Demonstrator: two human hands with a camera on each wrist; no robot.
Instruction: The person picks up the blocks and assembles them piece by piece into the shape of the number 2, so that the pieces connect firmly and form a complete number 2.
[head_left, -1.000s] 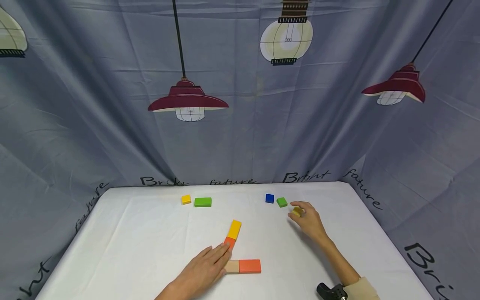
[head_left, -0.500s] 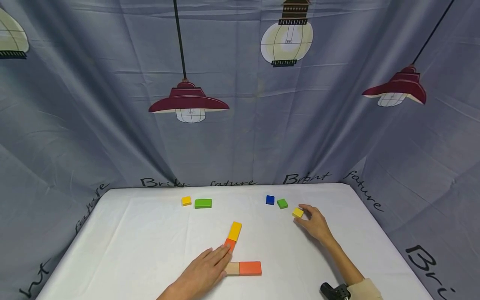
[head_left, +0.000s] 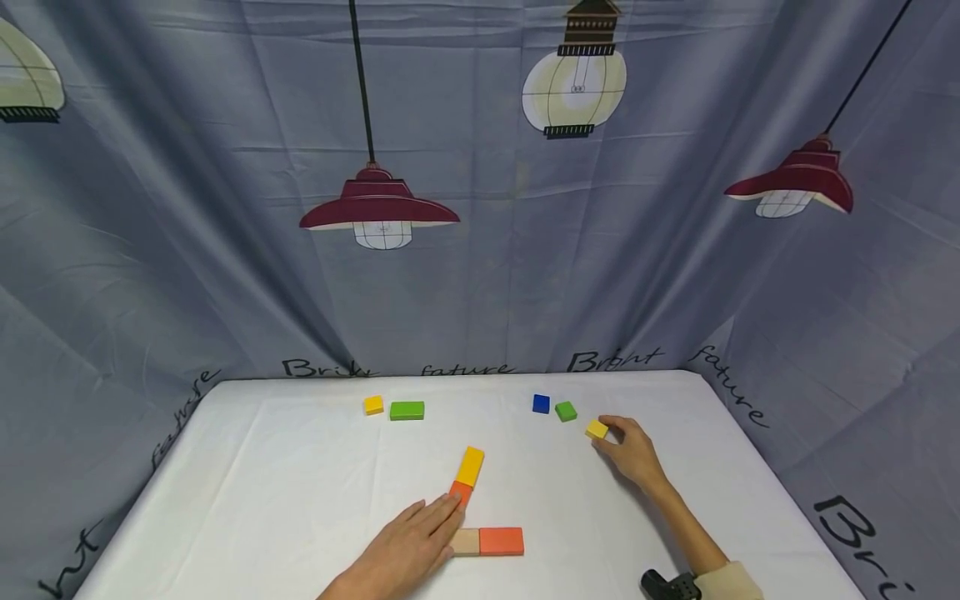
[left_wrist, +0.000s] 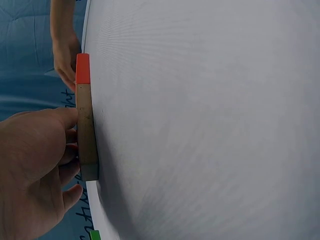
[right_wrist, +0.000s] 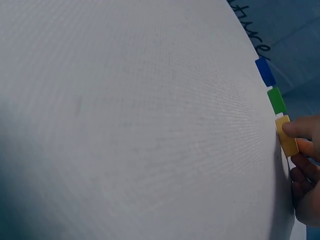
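Note:
My left hand (head_left: 414, 537) lies with its fingers straight over a row of blocks. Its fingertips touch an orange block (head_left: 461, 491), which ends against a yellow oblong block (head_left: 470, 466). A plain wooden block (head_left: 467, 542) shows beside the thumb, in line with another orange block (head_left: 502, 541); part of the wood is hidden by the hand. In the left wrist view the wooden block (left_wrist: 87, 132) stands along the fingers. My right hand (head_left: 632, 454) pinches a small yellow block (head_left: 597, 429) between thumb and index finger. The right wrist view shows the thumb on this block (right_wrist: 286, 142).
Near the right hand are a green block (head_left: 566, 411) and a blue block (head_left: 541, 404), forming a slanted row with the yellow one. At the back left lie a yellow cube (head_left: 373, 405) and a green oblong block (head_left: 407, 411). A grey curtain (head_left: 480, 292) hangs behind the white table (head_left: 262, 483).
The right hand has drawn back slightly to the right around the small yellow block, whose top shows more now. The left hand stays in place on the blocks.

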